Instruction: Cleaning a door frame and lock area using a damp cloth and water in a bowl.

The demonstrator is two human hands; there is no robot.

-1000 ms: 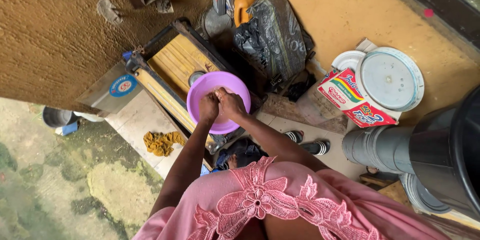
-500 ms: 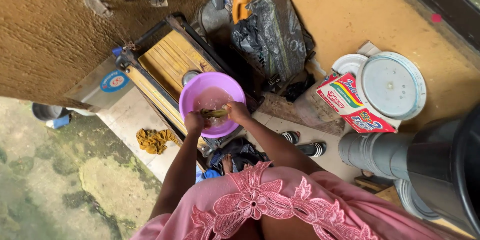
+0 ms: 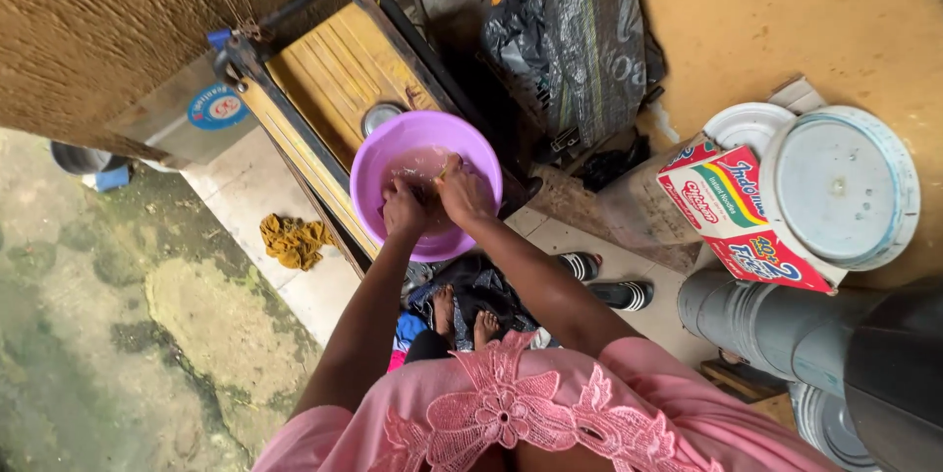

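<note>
Gripping a small yellowish object (image 3: 444,173) together, the left hand (image 3: 403,209) and right hand (image 3: 464,195) work inside a round purple basin (image 3: 378,150) holding shallow water. The basin rests on a yellow, black-framed stand (image 3: 329,69); black bags (image 3: 575,35) crowd its 2 o'clock edge, with open concrete floor (image 3: 246,187) at 9 o'clock.

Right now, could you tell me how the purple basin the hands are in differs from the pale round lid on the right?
The purple basin is a deep open bowl holding water; the pale round lid is flat and holds nothing. The basin sits on a yellow slatted frame; the lid lies beside a printed carton. The left hand and right hand are inside the basin; nothing touches the lid. Both are round.
</note>
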